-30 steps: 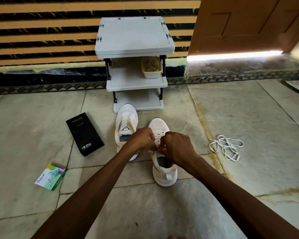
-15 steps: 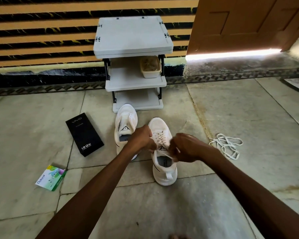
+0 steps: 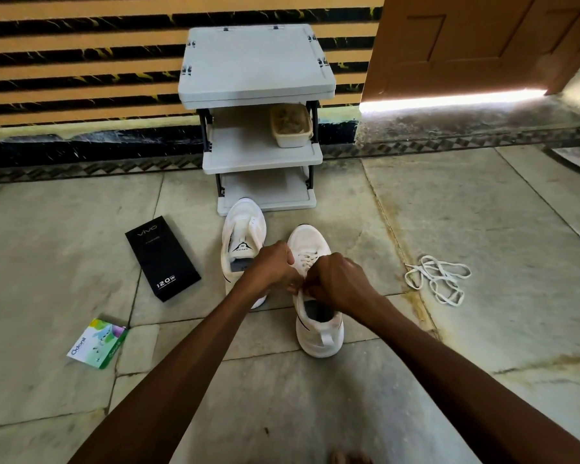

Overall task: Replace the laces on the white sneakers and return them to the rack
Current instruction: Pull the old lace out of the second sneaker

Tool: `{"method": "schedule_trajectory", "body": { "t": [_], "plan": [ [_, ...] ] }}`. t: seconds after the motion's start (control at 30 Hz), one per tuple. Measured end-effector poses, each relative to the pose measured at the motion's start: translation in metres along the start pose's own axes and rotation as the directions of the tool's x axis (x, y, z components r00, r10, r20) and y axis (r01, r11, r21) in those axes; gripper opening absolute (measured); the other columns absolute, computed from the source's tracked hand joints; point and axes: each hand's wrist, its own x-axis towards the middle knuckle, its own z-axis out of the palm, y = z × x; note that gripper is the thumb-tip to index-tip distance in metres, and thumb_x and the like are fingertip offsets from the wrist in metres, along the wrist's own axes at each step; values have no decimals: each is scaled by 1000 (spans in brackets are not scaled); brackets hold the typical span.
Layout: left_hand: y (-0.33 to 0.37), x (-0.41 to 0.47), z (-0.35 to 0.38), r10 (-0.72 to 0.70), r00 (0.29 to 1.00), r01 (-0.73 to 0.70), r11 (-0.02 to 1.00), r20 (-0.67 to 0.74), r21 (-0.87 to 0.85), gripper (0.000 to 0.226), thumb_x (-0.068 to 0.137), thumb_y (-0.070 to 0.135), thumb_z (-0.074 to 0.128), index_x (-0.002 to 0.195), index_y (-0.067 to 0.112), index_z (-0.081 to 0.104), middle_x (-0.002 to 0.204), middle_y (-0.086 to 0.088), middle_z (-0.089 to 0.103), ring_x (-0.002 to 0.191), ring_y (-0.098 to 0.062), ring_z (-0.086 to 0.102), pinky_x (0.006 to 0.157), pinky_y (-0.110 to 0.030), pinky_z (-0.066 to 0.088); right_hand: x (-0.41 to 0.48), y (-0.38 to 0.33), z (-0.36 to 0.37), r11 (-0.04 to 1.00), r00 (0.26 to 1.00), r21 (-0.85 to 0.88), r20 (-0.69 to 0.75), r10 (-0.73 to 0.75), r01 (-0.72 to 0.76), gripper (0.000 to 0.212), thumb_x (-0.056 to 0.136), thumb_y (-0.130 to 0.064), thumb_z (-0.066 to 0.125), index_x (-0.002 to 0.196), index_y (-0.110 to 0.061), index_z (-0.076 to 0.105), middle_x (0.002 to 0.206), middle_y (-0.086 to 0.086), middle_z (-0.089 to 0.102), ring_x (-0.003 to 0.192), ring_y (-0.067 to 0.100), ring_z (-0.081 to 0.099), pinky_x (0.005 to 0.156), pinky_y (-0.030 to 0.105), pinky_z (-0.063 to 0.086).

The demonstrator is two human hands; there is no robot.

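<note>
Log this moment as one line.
phase: lacing; left hand: grips lace; right hand: grips lace; sneaker: on floor; second sneaker: beside it; rack: no sneakers

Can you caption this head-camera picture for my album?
Left hand and right hand pinch laces of a white sneaker; the unlaced mate beside, rack behind.

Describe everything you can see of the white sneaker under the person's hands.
The white low-top sneaker with a thin dark side stripe stands upright on the grey stone floor, toe toward the grey plastic rack, heel toward the camera. A white pull tab sits on the heel; the lining looks grey. Flat white laces cross its front eyelets. The left hand and right hand meet over its tongue, fingers curled, apparently pinching the lace ends.
</note>
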Motion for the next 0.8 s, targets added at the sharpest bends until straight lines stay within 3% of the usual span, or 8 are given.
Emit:
{"method": "schedule_trajectory", "body": {
  "t": [0.1, 0.2, 0.3, 0.37, 0.47, 0.6, 0.73, 0.8],
  "plan": [
    [-3, 0, 1, -4, 1000, 4, 1000, -13, -25, 44, 69, 1, 78, 100, 11, 48, 100, -17, 66, 77, -27, 73, 69, -35, 61, -3, 2, -8, 998, 997, -13, 23, -67, 68, 15, 82, -26, 66, 90, -19, 78, 87, 8, 71, 84, 29, 65, 63, 28, 43],
    [-6, 2, 3, -2, 999, 1, 1000, -38, -30, 50, 64, 10, 85, 99, 15, 50, 97, -10, 67, 80, -24, 72, 75, -39, 61, -10, 15, -38, 970, 937, 17, 255, -240, 244, 7, 76, -19, 72, 82, -20, 78, 77, -3, 69, 74, 13, 61, 66, 29, 49],
    [-7, 3, 5, 4, 998, -7, 999, -58, -47, 50, 61, 12, 87, 98, 16, 53, 95, -5, 66, 78, -20, 70, 75, -38, 60, -22, 19, -63, 977, 818, 23, 543, -190, 212, 9, 74, -18, 80, 80, -24, 78, 73, -13, 67, 79, 6, 62, 75, 26, 50],
    [-6, 3, 5, 13, 998, -16, 999, -58, -46, 47, 57, 12, 87, 94, 19, 58, 93, -4, 67, 79, -20, 70, 78, -42, 60, -24, 21, -67, 985, 774, 2, 618, -138, 174, 9, 75, -17, 80, 82, -21, 79, 82, -8, 73, 88, 11, 67, 82, 29, 53],
    [-6, 2, 6, 21, 999, -24, 998, -41, -61, 43, 50, 14, 84, 86, 21, 63, 86, -6, 71, 77, -23, 72, 79, -44, 60, -18, 21, -57, 991, 844, -45, 530, -83, 125, 21, 78, -31, 79, 92, -15, 78, 91, 4, 74, 89, 21, 68, 84, 37, 56],
    [-7, 1, 6, 40, 998, -44, 996, -49, -72, 33, 53, 12, 84, 78, 23, 67, 85, -8, 72, 76, -23, 72, 76, -42, 61, -6, 10, -27, 1000, 983, -5, 182, -15, 16, 26, 84, -44, 69, 93, -21, 76, 90, 5, 69, 83, 24, 65, 69, 35, 53],
    [-9, 2, 5, 43, 998, -45, 997, -43, -60, 24, 60, 7, 83, 79, 17, 72, 80, -10, 73, 74, -23, 72, 77, -40, 61, -2, -2, 0, 999, 999, -44, 45, 5, -3, 21, 86, -35, 63, 98, -22, 75, 90, 6, 69, 85, 27, 66, 64, 28, 42],
    [-9, 2, 4, 41, 999, -44, 996, -31, -82, 23, 59, 7, 84, 78, 15, 74, 77, -10, 74, 73, -24, 73, 77, -40, 61, -3, 2, -7, 994, 994, -93, 101, -49, 58, 20, 83, -32, 63, 93, -20, 75, 86, 4, 69, 82, 27, 66, 64, 29, 46]
  ]
}}
